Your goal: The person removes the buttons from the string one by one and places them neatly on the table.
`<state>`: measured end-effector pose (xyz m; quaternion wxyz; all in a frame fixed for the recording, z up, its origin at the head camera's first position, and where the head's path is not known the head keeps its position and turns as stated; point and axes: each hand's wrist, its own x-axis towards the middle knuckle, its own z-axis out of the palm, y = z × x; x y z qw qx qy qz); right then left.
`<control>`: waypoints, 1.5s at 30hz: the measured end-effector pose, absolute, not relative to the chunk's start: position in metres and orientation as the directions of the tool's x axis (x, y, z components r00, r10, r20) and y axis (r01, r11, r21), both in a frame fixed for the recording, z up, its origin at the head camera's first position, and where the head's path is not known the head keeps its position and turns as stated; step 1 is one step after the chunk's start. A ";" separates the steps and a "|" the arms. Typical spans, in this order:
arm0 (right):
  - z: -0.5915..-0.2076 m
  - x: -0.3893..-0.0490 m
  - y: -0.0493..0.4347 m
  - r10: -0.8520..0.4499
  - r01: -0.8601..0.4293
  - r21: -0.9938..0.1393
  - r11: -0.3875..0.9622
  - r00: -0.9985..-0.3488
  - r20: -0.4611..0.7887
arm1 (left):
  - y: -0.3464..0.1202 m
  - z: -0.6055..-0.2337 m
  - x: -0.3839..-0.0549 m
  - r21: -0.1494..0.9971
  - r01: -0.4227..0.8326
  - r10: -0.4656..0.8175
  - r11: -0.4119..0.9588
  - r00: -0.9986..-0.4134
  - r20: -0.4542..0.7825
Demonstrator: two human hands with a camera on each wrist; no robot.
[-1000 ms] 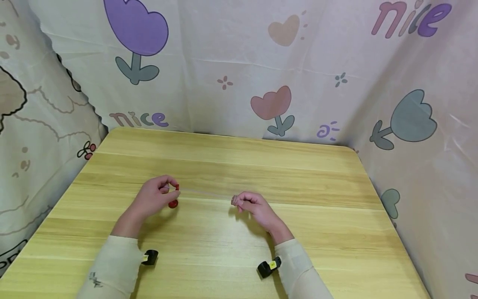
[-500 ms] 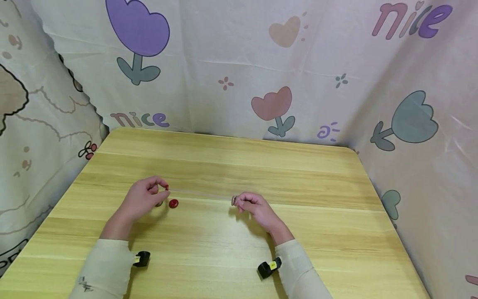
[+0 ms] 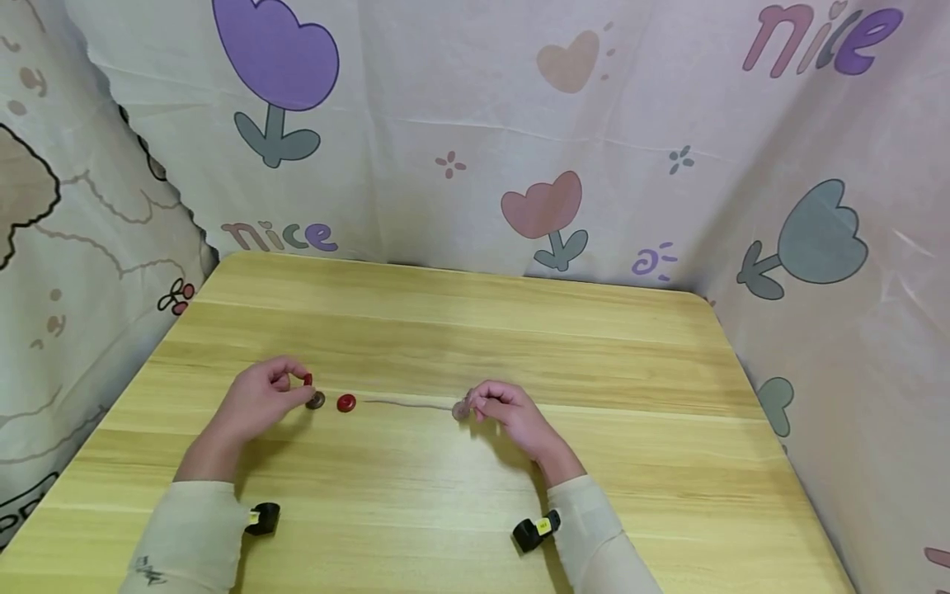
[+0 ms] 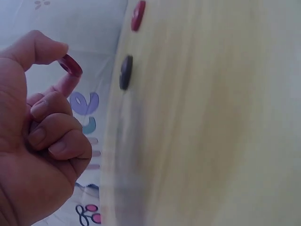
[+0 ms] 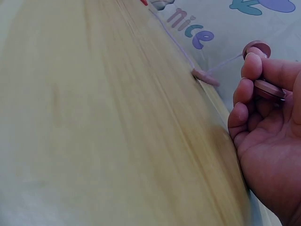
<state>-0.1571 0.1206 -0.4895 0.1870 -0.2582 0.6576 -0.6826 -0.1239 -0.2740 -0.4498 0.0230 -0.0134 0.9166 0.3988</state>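
Note:
My left hand (image 3: 256, 400) pinches a red button (image 4: 71, 66) between thumb and index finger, its other fingers curled. By its fingertips lies a dark brown button (image 3: 317, 400), and a second red button (image 3: 345, 403) rests on the table to its right. Across the middle, my right hand (image 3: 506, 410) grips brownish-pink buttons with a thin pale string (image 3: 408, 404) running out leftwards. In the right wrist view, one button (image 5: 256, 47) is at the fingertips and another (image 5: 269, 89) sits between the fingers. A threaded button (image 5: 205, 77) hangs on the string, apart from the hand.
A light wooden table (image 3: 416, 511) spreads under both hands. Patterned cloth (image 3: 401, 82) surrounds its back and sides. Black wrist cameras, left (image 3: 264, 519) and right (image 3: 536, 530), stick out from the pale sleeves.
My left hand has moved left with the red button, away from the string. The string, stretched between the hands before, now lies slack, and a button has dropped below my right fingertips.

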 end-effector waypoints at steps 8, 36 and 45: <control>-0.489 -0.159 0.121 -0.593 -0.094 -0.994 -0.055 -0.797 0.109 | -0.289 -0.458 -0.122 0.698 -0.083 -0.015 0.711 -0.995 -0.103; -0.491 -0.158 0.120 -0.562 -0.082 -0.996 -0.036 -0.822 0.088 | -0.303 -0.465 -0.120 0.675 -0.093 -0.019 0.732 -0.993 -0.117; -0.490 -0.158 0.119 -0.560 -0.067 -0.997 -0.047 -0.824 0.082 | -0.304 -0.465 -0.119 0.666 -0.097 -0.021 0.740 -0.992 -0.121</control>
